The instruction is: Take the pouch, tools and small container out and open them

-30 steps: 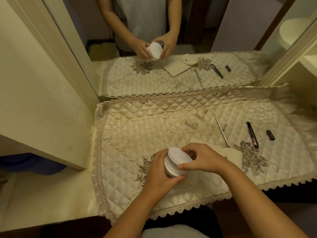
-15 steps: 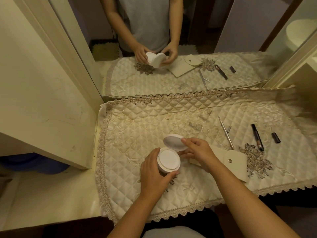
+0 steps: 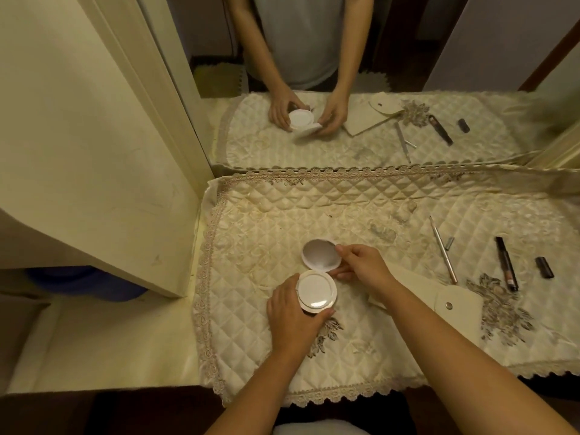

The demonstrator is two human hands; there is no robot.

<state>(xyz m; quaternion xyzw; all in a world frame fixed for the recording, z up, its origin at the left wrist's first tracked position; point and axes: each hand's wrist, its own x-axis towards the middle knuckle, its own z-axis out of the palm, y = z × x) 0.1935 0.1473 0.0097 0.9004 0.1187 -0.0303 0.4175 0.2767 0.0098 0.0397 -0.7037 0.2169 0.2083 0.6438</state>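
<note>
A small round white container (image 3: pixel 316 291) is gripped from the left by my left hand (image 3: pixel 293 312), just above the quilted cloth. Its hinged lid (image 3: pixel 320 255) stands folded back and open, and my right hand (image 3: pixel 361 263) pinches the lid's right edge. A cream pouch (image 3: pixel 452 304) with a snap flap lies to the right, partly under my right forearm. Farther right lie a thin silver tool (image 3: pixel 443 251) with its small cap (image 3: pixel 449 243), a dark pen-like tool (image 3: pixel 506 262) and its black cap (image 3: pixel 544 267).
A cream quilted cloth (image 3: pixel 266 221) with lace trim covers the dresser top. A mirror (image 3: pixel 361 73) stands right behind it, reflecting the hands and items. A cream cabinet wall (image 3: pixel 88 152) rises at the left, with a bare ledge (image 3: pixel 103 337) below.
The container was shut with both hands around it; my right hand has since swung its lid up and back, so it now lies fully open. The view has shifted a little.
</note>
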